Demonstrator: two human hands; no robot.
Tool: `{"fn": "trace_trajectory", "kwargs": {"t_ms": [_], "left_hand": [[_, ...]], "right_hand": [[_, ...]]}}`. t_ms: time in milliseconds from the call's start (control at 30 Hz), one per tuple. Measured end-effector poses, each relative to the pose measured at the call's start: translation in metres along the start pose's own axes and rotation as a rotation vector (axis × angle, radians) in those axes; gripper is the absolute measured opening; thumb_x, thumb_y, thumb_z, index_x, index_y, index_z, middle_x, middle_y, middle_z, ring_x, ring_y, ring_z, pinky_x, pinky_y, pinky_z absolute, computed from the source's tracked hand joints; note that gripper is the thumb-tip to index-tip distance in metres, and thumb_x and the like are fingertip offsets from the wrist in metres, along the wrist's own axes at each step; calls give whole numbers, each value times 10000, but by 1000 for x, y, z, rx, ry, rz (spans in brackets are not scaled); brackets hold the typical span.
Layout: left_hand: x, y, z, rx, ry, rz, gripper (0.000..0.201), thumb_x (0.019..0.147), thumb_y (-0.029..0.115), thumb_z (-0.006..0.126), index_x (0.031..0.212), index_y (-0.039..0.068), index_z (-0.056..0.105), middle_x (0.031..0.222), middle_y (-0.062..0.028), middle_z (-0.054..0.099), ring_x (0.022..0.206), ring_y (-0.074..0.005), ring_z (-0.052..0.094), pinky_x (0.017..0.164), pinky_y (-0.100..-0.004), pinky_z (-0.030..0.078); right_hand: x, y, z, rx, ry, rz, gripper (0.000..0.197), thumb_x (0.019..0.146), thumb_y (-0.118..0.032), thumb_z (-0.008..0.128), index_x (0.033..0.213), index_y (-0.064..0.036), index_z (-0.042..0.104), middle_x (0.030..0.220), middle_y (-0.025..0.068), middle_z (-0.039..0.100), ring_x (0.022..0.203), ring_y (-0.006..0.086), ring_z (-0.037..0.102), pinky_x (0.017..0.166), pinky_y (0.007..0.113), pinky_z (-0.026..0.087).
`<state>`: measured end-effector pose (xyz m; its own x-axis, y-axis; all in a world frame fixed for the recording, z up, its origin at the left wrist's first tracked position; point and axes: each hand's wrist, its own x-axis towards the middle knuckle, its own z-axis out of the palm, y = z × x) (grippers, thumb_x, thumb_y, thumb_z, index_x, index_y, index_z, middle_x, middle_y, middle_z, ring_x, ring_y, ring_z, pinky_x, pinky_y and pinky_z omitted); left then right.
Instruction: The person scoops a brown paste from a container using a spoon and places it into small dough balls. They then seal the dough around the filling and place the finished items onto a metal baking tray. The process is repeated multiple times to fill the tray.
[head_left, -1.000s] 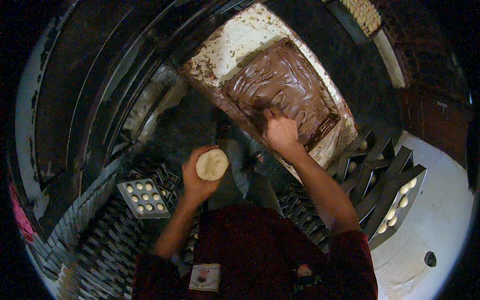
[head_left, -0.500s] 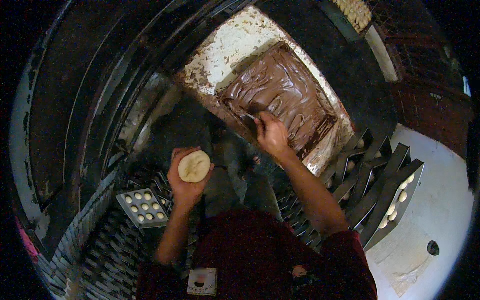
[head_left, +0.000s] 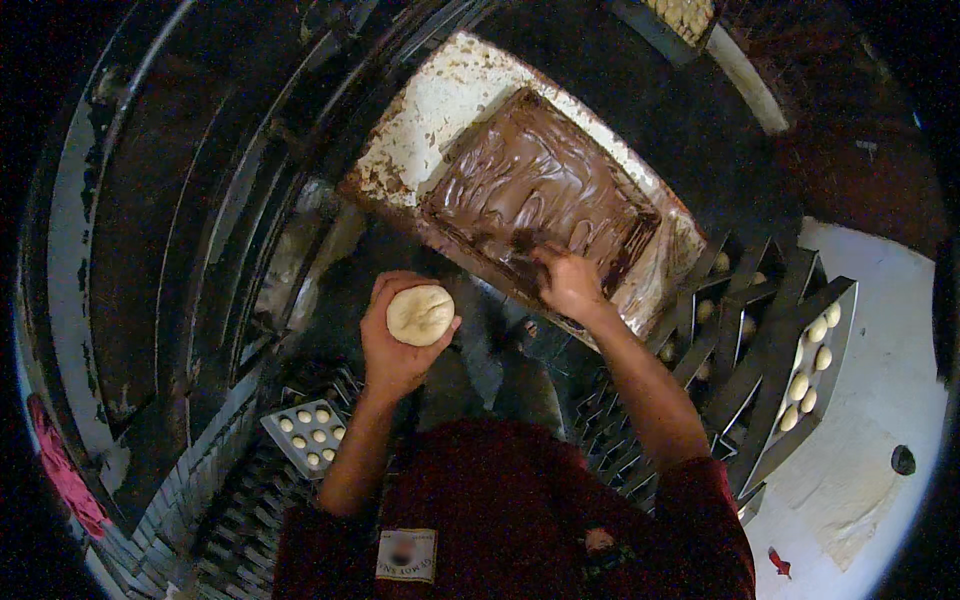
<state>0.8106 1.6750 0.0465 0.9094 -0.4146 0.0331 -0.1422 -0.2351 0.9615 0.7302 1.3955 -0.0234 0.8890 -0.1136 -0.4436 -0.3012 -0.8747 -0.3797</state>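
Nearest the person, a small tray of dough balls (head_left: 308, 434) sits below and left of the large chocolate-spread tray (head_left: 640, 292). The left hand (head_left: 393, 345) cups a round bun (head_left: 420, 314), just short of that tray's near edge. The right hand (head_left: 570, 285) reaches into the chocolate spread (head_left: 545, 180), pinching a spreading tool (head_left: 523, 242).

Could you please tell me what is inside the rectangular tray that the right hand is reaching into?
The tray holds a smeared layer of brown chocolate spread. The right hand dips into its near edge. The spread hides the tray's bottom, and whether the fingers grip a tool cannot be told.
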Motion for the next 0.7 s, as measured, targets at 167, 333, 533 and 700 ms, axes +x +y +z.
{"fn": "trace_trajectory", "kwargs": {"t_ms": [167,333,533,700], "left_hand": [[-15,-14,12,-62,-9,-162,491,711,20,896,1121,14,625,1063,-75,666,990,-178,661,917,-325,543],[10,50,25,-254,-213,-282,510,712,21,897,1148,20,633,1086,-61,689,1007,-150,660,928,-314,539],[28,124,51,-448,-239,-139,469,732,-2,871,1155,13,669,1100,-64,718,1025,-143,679,940,-302,542],[12,72,70,-550,-189,-253,436,733,-31,849,1131,16,678,1100,-60,725,1026,-152,690,952,-313,551]], "right_hand": [[-13,-13,42,901,245,-84,197,989,-116,687,1153,-9,710,976,79,739,888,141,659,801,313,519],[-91,-80,-79,1060,305,-49,155,963,-96,721,1091,-10,732,966,66,733,911,121,652,816,291,517],[-119,-69,-113,423,758,-463,243,831,121,706,1055,27,691,963,186,677,832,298,669,712,338,535],[-133,24,-2,208,960,-210,183,865,104,676,1020,5,670,983,182,649,835,334,645,735,383,529]]}}
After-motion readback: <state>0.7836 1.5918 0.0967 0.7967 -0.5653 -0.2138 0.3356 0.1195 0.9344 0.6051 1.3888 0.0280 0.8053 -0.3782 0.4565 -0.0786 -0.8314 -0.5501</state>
